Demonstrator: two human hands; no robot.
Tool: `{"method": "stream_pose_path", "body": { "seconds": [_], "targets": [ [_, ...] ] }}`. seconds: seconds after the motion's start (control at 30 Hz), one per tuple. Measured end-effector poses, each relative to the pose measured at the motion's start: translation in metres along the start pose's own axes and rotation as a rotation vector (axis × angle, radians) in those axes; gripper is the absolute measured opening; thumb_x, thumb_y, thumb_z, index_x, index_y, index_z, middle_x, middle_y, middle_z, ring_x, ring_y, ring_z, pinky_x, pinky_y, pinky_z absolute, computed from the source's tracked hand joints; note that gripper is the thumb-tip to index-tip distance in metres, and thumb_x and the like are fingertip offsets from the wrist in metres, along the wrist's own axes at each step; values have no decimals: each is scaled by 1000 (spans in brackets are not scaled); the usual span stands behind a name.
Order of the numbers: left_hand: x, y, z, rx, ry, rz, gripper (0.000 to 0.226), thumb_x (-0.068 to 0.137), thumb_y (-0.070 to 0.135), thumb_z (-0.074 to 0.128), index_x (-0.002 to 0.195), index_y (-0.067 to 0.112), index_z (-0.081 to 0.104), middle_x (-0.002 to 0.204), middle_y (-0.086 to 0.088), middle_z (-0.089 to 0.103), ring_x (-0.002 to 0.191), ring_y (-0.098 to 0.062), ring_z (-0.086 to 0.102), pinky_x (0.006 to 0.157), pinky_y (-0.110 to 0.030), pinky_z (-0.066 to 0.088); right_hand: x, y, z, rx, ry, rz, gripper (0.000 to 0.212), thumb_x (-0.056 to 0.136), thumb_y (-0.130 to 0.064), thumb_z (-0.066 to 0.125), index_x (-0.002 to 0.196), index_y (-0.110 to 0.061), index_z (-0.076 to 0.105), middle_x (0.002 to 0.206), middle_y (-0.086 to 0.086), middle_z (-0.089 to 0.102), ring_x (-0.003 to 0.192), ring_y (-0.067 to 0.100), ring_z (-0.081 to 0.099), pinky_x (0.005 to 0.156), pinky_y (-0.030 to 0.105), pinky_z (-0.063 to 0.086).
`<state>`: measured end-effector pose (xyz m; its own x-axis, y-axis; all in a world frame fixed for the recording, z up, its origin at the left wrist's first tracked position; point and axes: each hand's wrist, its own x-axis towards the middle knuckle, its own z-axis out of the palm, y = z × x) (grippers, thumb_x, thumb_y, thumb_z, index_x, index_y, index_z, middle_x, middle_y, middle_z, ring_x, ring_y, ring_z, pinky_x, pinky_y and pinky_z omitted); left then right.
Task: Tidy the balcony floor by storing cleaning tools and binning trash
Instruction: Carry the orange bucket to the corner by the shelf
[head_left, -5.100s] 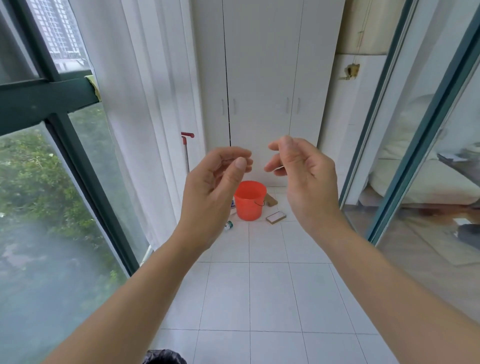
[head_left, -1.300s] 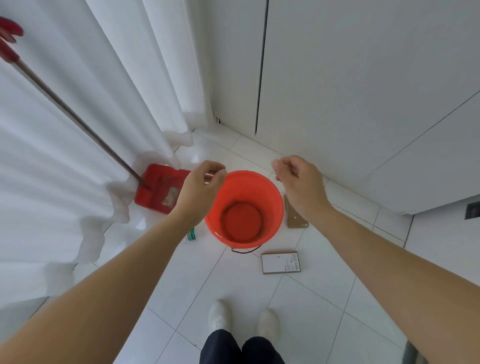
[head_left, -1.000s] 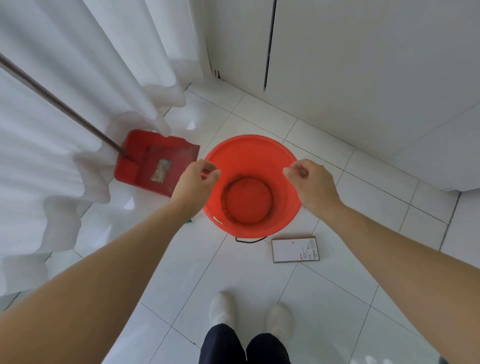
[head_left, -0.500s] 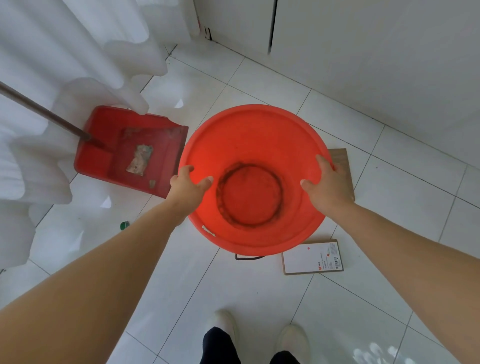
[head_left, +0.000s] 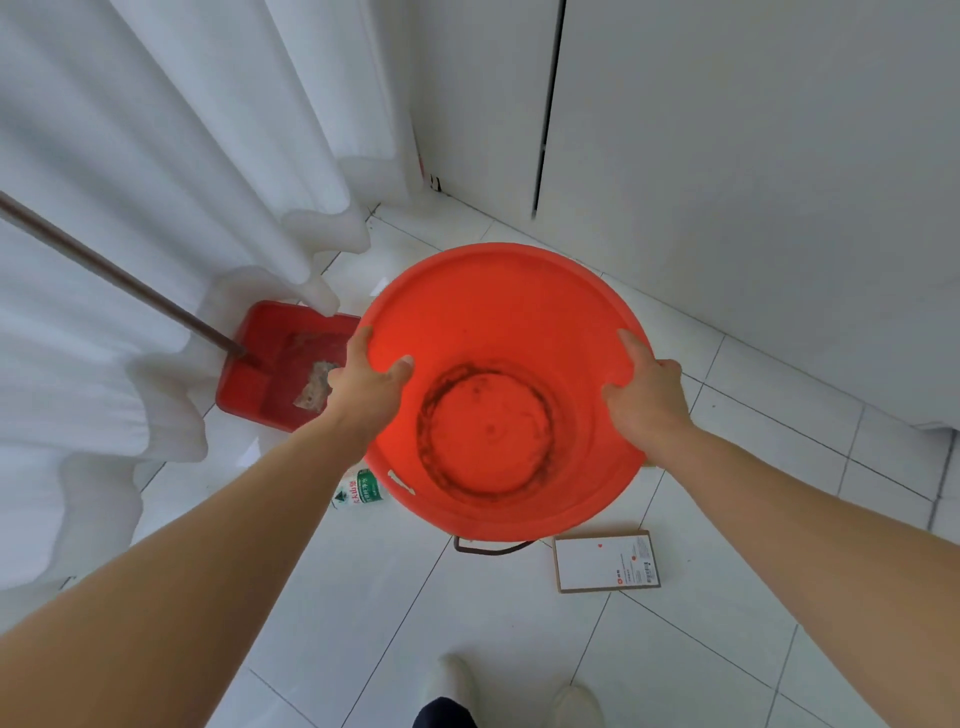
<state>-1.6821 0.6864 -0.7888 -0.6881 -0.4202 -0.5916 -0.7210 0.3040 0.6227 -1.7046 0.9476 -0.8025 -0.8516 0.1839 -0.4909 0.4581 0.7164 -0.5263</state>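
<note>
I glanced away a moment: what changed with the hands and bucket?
Both hands came down and took the bucket by its rim, left hand on its left, right hand opposite; the bucket seems raised toward the camera. Still on the floor: dustpan, bottle, flat box.

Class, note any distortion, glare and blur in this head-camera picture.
Head view: the wide lens slightly bows the cabinet seam and swells the frame's edges; soft even light, no hard shadows, pale glints on the floor tiles near the dustpan; orange bucket and its grime ring look sharp.
</note>
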Motion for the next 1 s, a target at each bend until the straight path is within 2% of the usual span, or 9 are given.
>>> {"method": "stream_pose_path", "body": {
  "seconds": [0.07, 0.17, 0.33, 0.43, 0.53, 0.7, 0.9, 1.0],
  "targets": [
    [-25, 32, -26, -7, 39, -5, 72, 89, 46, 56, 146, 46, 11, 143, -16, 35, 122, -39, 45, 101, -56, 41, -20, -32, -29, -21, 17, -18, 67, 91, -26, 48, 145, -45, 13, 129, 15, 33, 92, 34, 59, 85, 44, 53],
    [-65, 83, -66, -13, 105, -23, 78, 88, 47, 55, 147, 44, 4, 146, -17, 30, 126, -41, 39, 101, -56, 39, -50, -83, -75, 2, 54, -45, 67, 92, -27, 47, 146, -44, 11, 129, 17, 34, 99, 35, 55, 90, 46, 49],
    [-136, 158, -141, -138, 148, -10, 81, 87, 46, 58, 149, 36, 6, 147, -17, 31, 122, -42, 44, 88, -50, 42, -110, -167, -157, -6, 156, -111, 66, 94, -27, 46, 149, -37, 10, 131, 20, 35, 113, 38, 44, 89, 41, 41],
    [-175, 189, -181, -223, 146, -9, 83, 86, 45, 60, 149, 34, 7, 147, -14, 32, 121, -42, 46, 94, -57, 44, -147, -208, -196, -17, 197, -146, 65, 95, -29, 44, 149, -36, 10, 132, 21, 35, 119, 37, 37, 94, 46, 37],
    [-224, 218, -225, -281, 175, 14, 84, 86, 44, 61, 149, 30, 8, 147, -15, 33, 121, -42, 46, 94, -56, 44, -192, -251, -235, -23, 254, -194, 64, 94, -31, 45, 148, -33, 11, 132, 22, 36, 120, 38, 36, 95, 47, 37],
    [-297, 249, -289, -346, 236, 64, 83, 86, 42, 62, 149, 28, 9, 148, -15, 32, 124, -42, 44, 98, -61, 41, -258, -302, -280, -21, 329, -285, 64, 93, -34, 47, 146, -23, 13, 131, 25, 38, 119, 39, 38, 93, 47, 38],
    [-377, 261, -338, -406, 332, 130, 83, 87, 40, 62, 150, 22, 11, 145, -16, 38, 123, -41, 46, 100, -57, 41, -323, -329, -318, -46, 366, -381, 70, 91, -42, 49, 146, -17, 14, 132, 26, 37, 121, 41, 37, 94, 49, 38],
    [-418, 259, -353, -450, 370, 143, 81, 88, 38, 61, 149, 17, 12, 141, -14, 42, 115, -38, 50, 85, -46, 45, -353, -337, -335, -56, 352, -435, 72, 90, -45, 50, 145, -15, 15, 134, 26, 35, 122, 42, 35, 95, 49, 37]
  ]
}}
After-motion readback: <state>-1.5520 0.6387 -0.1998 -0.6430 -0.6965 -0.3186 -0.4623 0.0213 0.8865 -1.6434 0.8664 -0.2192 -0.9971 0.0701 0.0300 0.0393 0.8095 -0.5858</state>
